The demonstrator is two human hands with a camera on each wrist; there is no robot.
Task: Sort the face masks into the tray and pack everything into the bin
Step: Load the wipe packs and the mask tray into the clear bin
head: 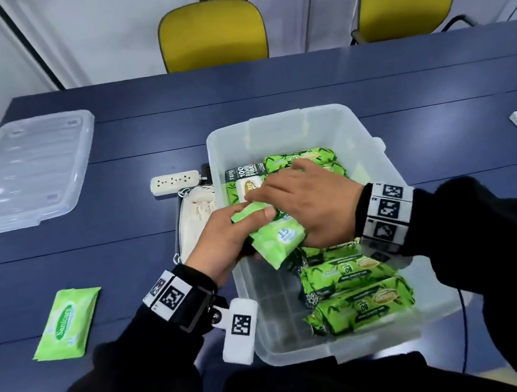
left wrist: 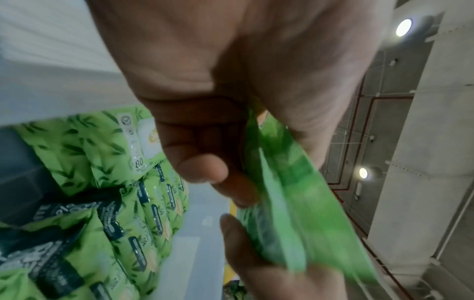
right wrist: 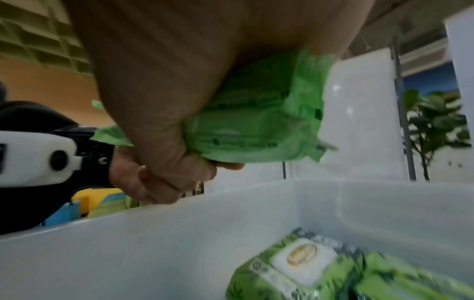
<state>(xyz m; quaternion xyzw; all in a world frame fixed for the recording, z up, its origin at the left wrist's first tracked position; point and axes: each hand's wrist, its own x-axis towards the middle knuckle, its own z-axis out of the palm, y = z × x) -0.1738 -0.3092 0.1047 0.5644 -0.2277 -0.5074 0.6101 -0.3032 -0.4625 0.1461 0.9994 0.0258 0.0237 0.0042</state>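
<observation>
Green foil fills most of the clear plastic bin (head: 293, 122): large bamboo-print wipe packs (head: 359, 308) lie stacked along its right side from about 1 o'clock round to 5 o'clock in the head view. Over the bin's left wall both hands meet on a small light-green wipe pack (head: 279, 238). The left hand (head: 224, 245) grips its near-left end, thumb curled over the top and fingers under it. The right hand (head: 305, 202) lies over the pack's far-right part and closes on it; the right wrist view shows the pack bunched in its grasp. The pack is above the bin's floor, not resting on anything visible.

At 9 o'clock of the bin, just beside its wall, lies the tray (head: 178, 229) with pale face masks (head: 199, 205) in it, partly hidden by the left hand. A second small wipe pack (head: 66, 324) lies on the blue table (head: 268, 92) at about 8 o'clock, well apart from the bin. The bin's lid (head: 26, 171) rests at 10 o'clock, and a white power strip (head: 175, 182) sits beyond the tray.

The step in hand looks like packing: setting this small pack into the bin. Next, the hands probably need to lower it into the bare left half and release, then fetch the loose pack and the tray.
</observation>
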